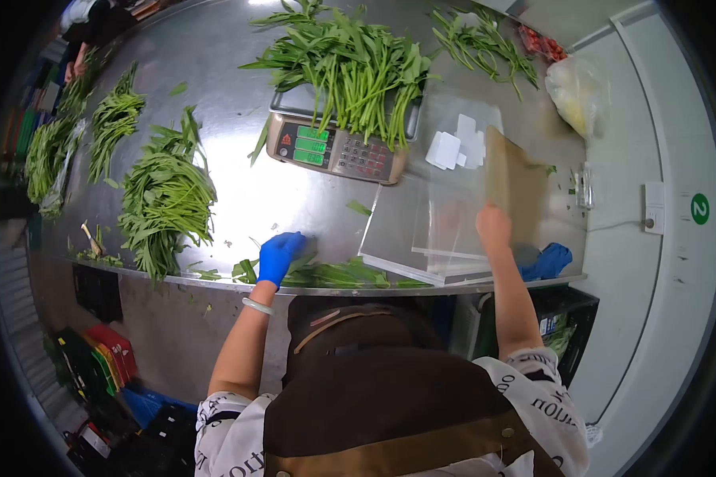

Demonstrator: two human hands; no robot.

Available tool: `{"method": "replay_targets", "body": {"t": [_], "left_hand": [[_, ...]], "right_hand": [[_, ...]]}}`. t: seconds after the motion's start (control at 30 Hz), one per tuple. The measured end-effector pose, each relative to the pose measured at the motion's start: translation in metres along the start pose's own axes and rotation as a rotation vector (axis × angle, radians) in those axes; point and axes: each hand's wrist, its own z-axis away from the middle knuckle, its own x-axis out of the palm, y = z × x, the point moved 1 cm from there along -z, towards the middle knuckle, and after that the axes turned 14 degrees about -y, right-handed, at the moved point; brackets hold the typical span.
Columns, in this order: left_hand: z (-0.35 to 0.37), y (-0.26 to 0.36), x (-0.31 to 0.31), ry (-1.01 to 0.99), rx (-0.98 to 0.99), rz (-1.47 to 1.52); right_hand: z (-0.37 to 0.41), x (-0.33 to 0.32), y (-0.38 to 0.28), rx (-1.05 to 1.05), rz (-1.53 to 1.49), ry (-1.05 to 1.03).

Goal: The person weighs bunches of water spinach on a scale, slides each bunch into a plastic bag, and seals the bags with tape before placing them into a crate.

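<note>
My left hand (280,256), in a blue glove, is over the table's front edge beside loose green leaves (338,274); its fingers point forward and right, and whether they are pressed together is unclear. Bare, my right hand (493,225) is closed on the near left edge of a brown sheet (521,187). Under and left of that sheet lie clear plastic bags (422,222), with white labels (456,148) on top. A large heap of leafy greens (366,71) rests on the scale (338,151), whose green display is lit.
More bundles of greens (167,195) lie to the left, and thin stalks (485,44) at the back right. A blue glove (550,261) sits at the right front corner. A filled plastic bag (574,95) is near the wall. Another person's arm (78,62) shows at the far left.
</note>
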Motion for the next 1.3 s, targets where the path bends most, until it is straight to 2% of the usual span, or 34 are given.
{"method": "replay_targets", "body": {"t": [0.07,0.1,0.17,0.2,0.27,0.33,0.4,0.43,0.5,0.57,0.63,0.73,0.83,0.87,0.97,1.0,1.07,1.1,1.13,1.23,1.27,1.3], "left_hand": [[0.006,0.001,-0.018,0.031,-0.037,-0.021],[0.012,0.002,-0.024,0.075,0.049,-0.034],[0.017,0.007,-0.033,0.165,0.225,-0.064],[0.018,0.008,-0.046,0.227,0.226,-0.219],[0.015,0.001,-0.075,0.366,0.293,-0.161],[0.017,0.001,-0.109,0.457,0.306,-0.013],[0.026,0.010,-0.141,0.532,0.263,0.071],[0.030,0.011,-0.153,0.583,0.255,0.113],[0.033,0.005,-0.173,0.740,0.377,0.022],[0.039,-0.003,-0.192,0.826,0.435,-0.135],[0.044,-0.012,-0.206,0.898,0.365,-0.145],[0.037,-0.067,-0.229,0.979,0.319,0.345],[0.040,-0.070,-0.236,0.895,0.139,0.847],[0.037,-0.067,-0.240,0.830,0.119,0.928],[0.022,-0.056,-0.253,0.728,0.101,0.948],[0.010,-0.057,-0.259,0.667,0.210,1.065],[-0.011,-0.058,-0.270,0.531,0.440,1.281],[-0.004,-0.038,-0.271,0.593,0.435,1.218],[0.006,-0.019,-0.271,0.649,0.428,1.153],[0.040,0.023,-0.266,0.708,0.378,1.039],[0.050,0.030,-0.263,0.706,0.362,1.012],[0.054,0.033,-0.262,0.701,0.354,0.982]], "right_hand": [[0.028,-0.055,-0.027,-0.124,-0.142,-0.105],[0.040,-0.067,-0.043,-0.196,-0.215,-0.157],[0.053,-0.048,-0.067,-0.383,-0.145,-0.138],[0.060,-0.052,-0.084,-0.471,-0.105,-0.125],[0.080,-0.066,-0.145,-0.626,-0.301,-0.127],[0.088,-0.069,-0.208,-0.805,-0.613,-0.309],[0.086,-0.068,-0.274,-0.830,-0.809,-0.572],[0.082,-0.067,-0.306,-0.821,-0.886,-0.633],[0.068,-0.062,-0.372,-0.795,-1.039,-0.758],[0.044,-0.060,-0.436,-0.849,-1.158,-0.757],[0.016,-0.056,-0.498,-0.870,-1.242,-0.750],[-0.019,-0.067,-0.573,-0.776,-1.252,-0.763],[-0.030,-0.074,-0.628,-0.699,-1.317,-0.912],[-0.030,-0.074,-0.640,-0.676,-1.350,-0.982],[-0.006,-0.087,-0.662,-0.818,-1.162,-1.351],[0.002,-0.083,-0.667,-0.848,-1.060,-1.316],[0.018,-0.083,-0.669,-0.983,-0.908,-1.072],[0.022,-0.085,-0.668,-1.044,-0.833,-0.944],[0.022,-0.088,-0.665,-1.203,-0.742,-0.714],[0.045,-0.140,-0.634,-1.327,-0.777,-0.386],[0.053,-0.158,-0.622,-1.263,-0.841,-0.423],[0.049,-0.156,-0.614,-1.113,-0.880,-0.457]]}}
